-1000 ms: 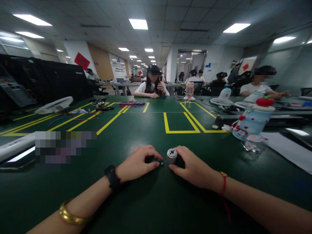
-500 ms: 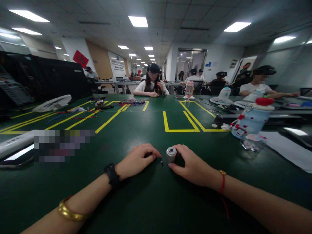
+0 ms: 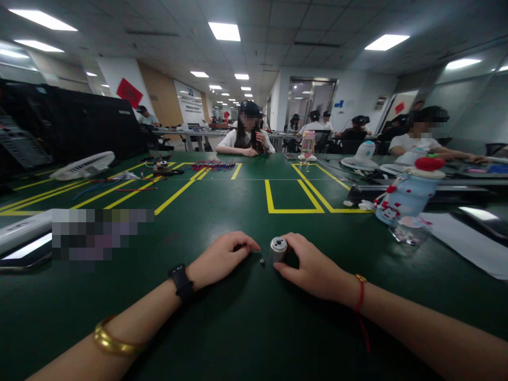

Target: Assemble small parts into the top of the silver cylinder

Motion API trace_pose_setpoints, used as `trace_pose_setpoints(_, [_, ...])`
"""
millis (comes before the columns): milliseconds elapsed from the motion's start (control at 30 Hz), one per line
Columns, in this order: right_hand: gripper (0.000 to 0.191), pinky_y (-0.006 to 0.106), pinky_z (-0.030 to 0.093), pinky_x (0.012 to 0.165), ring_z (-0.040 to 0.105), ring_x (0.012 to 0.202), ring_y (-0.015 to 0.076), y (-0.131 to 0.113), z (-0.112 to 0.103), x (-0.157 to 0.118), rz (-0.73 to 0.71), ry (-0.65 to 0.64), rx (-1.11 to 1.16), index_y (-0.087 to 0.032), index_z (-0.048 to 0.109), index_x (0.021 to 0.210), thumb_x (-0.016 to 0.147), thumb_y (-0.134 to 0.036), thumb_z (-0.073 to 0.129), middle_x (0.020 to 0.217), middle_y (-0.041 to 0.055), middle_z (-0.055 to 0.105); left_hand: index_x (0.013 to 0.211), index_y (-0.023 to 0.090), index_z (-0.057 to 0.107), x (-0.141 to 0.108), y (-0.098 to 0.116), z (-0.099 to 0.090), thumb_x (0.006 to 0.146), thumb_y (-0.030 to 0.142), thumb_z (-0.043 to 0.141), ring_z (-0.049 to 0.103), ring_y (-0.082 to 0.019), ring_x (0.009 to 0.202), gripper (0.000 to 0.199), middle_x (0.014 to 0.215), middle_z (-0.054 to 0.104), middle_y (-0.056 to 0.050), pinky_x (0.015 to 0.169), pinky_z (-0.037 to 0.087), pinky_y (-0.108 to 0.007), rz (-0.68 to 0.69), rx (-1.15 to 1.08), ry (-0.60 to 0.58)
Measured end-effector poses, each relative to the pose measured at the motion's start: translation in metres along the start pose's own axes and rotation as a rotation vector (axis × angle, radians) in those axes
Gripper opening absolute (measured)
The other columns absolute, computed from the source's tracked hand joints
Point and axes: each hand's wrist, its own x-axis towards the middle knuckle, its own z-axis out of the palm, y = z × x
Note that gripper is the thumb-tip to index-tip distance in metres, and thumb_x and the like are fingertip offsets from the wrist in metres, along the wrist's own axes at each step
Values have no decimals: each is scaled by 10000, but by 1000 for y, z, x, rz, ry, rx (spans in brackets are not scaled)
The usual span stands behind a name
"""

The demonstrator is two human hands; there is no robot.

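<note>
1. Holding a metal cylinder (image 3: 278,253) between thumb and fingers, the person's right hand (image 3: 317,272) wraps its side; a red cord (image 3: 361,296) circles that wrist.
2. The cylinder is upright, its pale top pierced by dark holes, in front of the person near the middle of the green table (image 3: 222,328). Whether its base touches the tabletop cannot be told.
3. The left hand (image 3: 220,259) lies to the cylinder's left, thumb and index finger narrowly spaced; whether they pinch anything cannot be told. A dark watch (image 3: 181,283) and a gold bangle (image 3: 115,341) sit on that arm.
4. A tiny round part (image 3: 262,262) lies between the two hands, just beside the cylinder and near the left fingertips.
5. Farther off are yellow tape lines (image 3: 296,211), a bundle of red and blue wires (image 3: 214,166), and, to the right, a light-blue bottle (image 3: 410,193) near white paper (image 3: 468,243).
6. Across the table sits another person (image 3: 232,142) wearing a dark cap.
</note>
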Motion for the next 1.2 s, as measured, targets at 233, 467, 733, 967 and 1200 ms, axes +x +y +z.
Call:
trace_pose_setpoints(233, [299, 369, 423, 798, 524, 909, 215, 0, 0, 0, 3, -2, 2, -193, 539, 1059, 786, -249, 646, 1001, 64, 574, 964, 229, 686, 0, -1, 2, 876, 236, 459, 599, -197, 920, 244, 1004, 670, -25, 834, 451, -307, 20, 19, 2])
trace_pose_setpoints(467, [300, 378, 423, 799, 526, 913, 223, 0, 0, 1, -2, -3, -7, -189, 548, 1059, 782, -244, 648, 999, 73, 581, 968, 224, 686, 0, -1, 3, 879, 263, 468, 591, -197, 882, 239, 987, 662, -35, 809, 456, -315, 14, 37, 5])
trace_pose_setpoints(733, [292, 376, 421, 802, 524, 912, 223, 0, 0, 1, -10, -2, -17, -190, 544, 1055, 791, -262, 645, 993, 69, 582, 974, 233, 679, -1, -2, 2, 893, 246, 453, 589, -192, 900, 241, 996, 652, -31, 815, 449, -306, 33, 56, 0])
trace_pose_setpoints(967, [282, 377, 422, 803, 522, 913, 223, -1, -1, 1, -15, -9, -17, -192, 540, 1053, 797, -262, 636, 994, 68, 581, 966, 238, 680, 0, -4, 2, 896, 205, 439, 586, -187, 937, 253, 1007, 647, -26, 847, 438, -303, 60, 60, -5])
trace_pose_setpoints(1200, [274, 368, 420, 796, 513, 896, 215, -1, -1, 1, -20, -13, -20, -191, 537, 1040, 796, -261, 638, 988, 63, 576, 972, 238, 678, 0, -5, 3, 895, 195, 438, 586, -185, 945, 255, 1016, 647, -23, 857, 438, -304, 59, 61, 0])
